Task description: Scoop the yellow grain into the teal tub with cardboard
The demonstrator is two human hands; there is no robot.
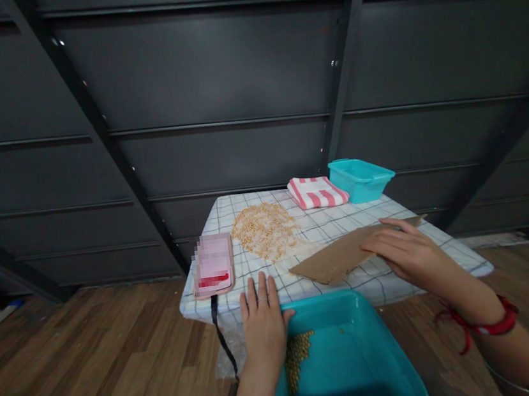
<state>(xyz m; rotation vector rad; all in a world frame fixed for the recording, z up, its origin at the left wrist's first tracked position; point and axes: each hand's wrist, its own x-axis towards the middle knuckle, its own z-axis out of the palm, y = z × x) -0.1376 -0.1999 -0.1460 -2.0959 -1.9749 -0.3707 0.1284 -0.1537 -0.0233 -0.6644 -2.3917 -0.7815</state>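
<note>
While left hand [264, 326] lies spread beside tub [356, 355], right hand [403, 249] grips cardboard [334, 259] extending mostly leftward.

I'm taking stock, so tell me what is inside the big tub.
The big tub holds small greenish grains along its left side and a stray bit farther right. The grains hide the bottom beneath them.

A checked cloth [318, 222] bears kernels [263, 227], towel [316, 191], tub [364, 184], pink case [212, 262]

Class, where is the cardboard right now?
In the head view, the cardboard is right of centre, in the right hand, beyond the large teal tub.
</note>
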